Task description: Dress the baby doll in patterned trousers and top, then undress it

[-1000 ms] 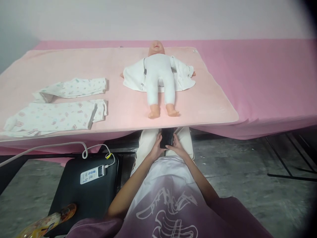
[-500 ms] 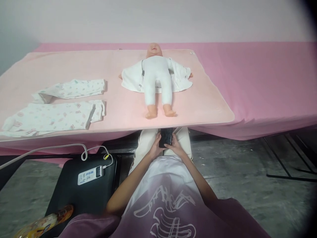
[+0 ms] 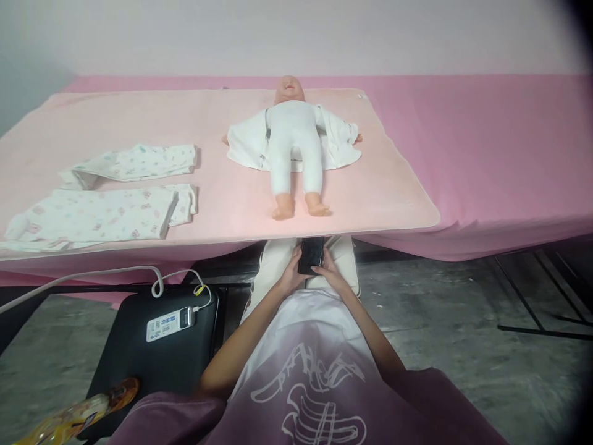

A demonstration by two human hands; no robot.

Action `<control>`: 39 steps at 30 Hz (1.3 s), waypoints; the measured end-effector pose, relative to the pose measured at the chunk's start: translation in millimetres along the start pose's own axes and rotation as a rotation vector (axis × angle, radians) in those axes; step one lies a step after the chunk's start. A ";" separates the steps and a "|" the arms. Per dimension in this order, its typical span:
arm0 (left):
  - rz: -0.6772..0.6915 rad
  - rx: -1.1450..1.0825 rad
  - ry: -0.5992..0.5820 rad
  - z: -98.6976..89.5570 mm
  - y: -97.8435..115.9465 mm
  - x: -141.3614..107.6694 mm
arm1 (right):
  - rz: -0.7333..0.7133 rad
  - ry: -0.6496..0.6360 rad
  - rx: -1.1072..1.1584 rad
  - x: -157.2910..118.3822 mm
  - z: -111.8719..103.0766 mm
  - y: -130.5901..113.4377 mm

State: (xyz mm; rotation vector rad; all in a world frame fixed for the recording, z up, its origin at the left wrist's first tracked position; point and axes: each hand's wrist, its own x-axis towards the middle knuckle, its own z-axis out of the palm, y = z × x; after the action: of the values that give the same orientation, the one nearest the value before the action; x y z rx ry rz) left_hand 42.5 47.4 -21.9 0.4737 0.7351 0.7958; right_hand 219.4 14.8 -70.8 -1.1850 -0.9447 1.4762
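I see the left hand (image 3: pixel 291 273) and the right hand (image 3: pixel 330 267) close together, gripping a black, rectangular, glossy phone (image 3: pixel 311 254) from its two sides, the right thumb lying over the near end of its dark face. The phone sits low over the wearer's cream trousers (image 3: pixel 273 262), just short of the surface's near edge; I cannot tell whether that edge hides its far end.

That edge is what stands between the hands and everything laid out beyond. A pale peach, flat cloth mat (image 3: pixel 213 204) covers the left and middle of the surface, over a deeper pink fabric cover (image 3: pixel 491 148) that shows bare to the right and hangs down in front.

Straight ahead on the mat, a baby doll with a white body (image 3: pixel 294 123) lies on its back, feet toward me, a white cloth jacket (image 3: pixel 248 145) spread open beneath it with the arms in the sleeves. Well to its left lie two white printed cotton garments, one narrow and bent (image 3: pixel 143 164), the other wider and folded (image 3: pixel 102 213), nearer the edge.

By the left elbow I have a black padded seat (image 3: pixel 143 364) carrying a white, slim power bank (image 3: pixel 167 326) with a white cable (image 3: pixel 92 276) plugged in. A yellow-labelled clear bottle (image 3: pixel 69 420) fills the lower left corner.
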 end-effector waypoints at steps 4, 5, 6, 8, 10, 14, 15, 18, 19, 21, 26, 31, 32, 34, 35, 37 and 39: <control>0.006 0.023 -0.007 -0.9 -0.7 0.7 | 0.008 0.002 -0.011 0.8 1.2 1.9; 0.008 0.027 -0.009 -1.0 -0.8 0.7 | 0.007 0.008 -0.013 1.2 1.5 2.1; 0.009 0.029 -0.010 -1.2 -1.0 0.7 | 0.004 0.011 -0.014 1.5 1.9 2.1; 0.013 0.028 -0.011 -1.6 -1.4 1.0 | -0.011 0.013 -0.017 1.8 2.3 1.6; 0.015 0.025 -0.015 -2.4 -1.9 1.6 | -0.026 0.007 -0.017 1.7 2.5 1.1; 0.005 0.019 -0.013 -4.1 -2.5 2.6 | -0.014 0.000 0.011 1.6 1.9 2.0; 0.004 0.018 -0.011 -4.4 -2.5 2.6 | -0.009 -0.001 0.030 1.6 1.6 2.6; 0.002 0.010 -0.006 -5.0 -1.7 2.1 | -0.023 -0.006 0.116 1.2 0.2 3.7; 0.001 0.005 -0.007 -5.2 -1.4 1.9 | -0.032 -0.008 0.143 0.9 -0.2 3.4; -0.008 -0.006 -0.005 -5.4 -0.6 1.6 | -0.040 -0.016 0.170 -0.3 -0.3 1.4; -0.032 -0.037 0.001 -4.1 0.7 1.3 | -0.037 -0.001 0.120 -4.5 4.6 -9.7; -0.015 -0.019 0.029 -0.4 1.0 -1.5 | -0.040 0.068 0.083 -3.5 10.1 -15.3; -0.001 -0.007 0.034 0.5 1.0 -2.7 | -0.037 0.076 0.087 -3.0 10.4 -15.1; 0.030 0.016 0.045 2.5 1.0 -5.3 | -0.021 0.075 0.104 -2.6 10.5 -14.7; 0.043 0.024 0.049 3.6 1.1 -6.6 | -0.011 0.068 0.113 -2.9 10.4 -14.9; 0.066 0.040 0.055 5.9 1.0 -9.0 | -0.005 0.049 0.126 -4.1 10.1 -16.4; 0.077 0.067 0.072 8.0 0.6 -10.7 | -0.010 0.028 0.132 -5.8 9.9 -19.0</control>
State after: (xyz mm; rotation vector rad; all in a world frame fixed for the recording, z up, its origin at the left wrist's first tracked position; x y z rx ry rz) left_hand 43.1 38.5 -11.9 0.5378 0.8162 0.8659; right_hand 214.1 13.4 -49.2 -1.1007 -0.8202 1.4871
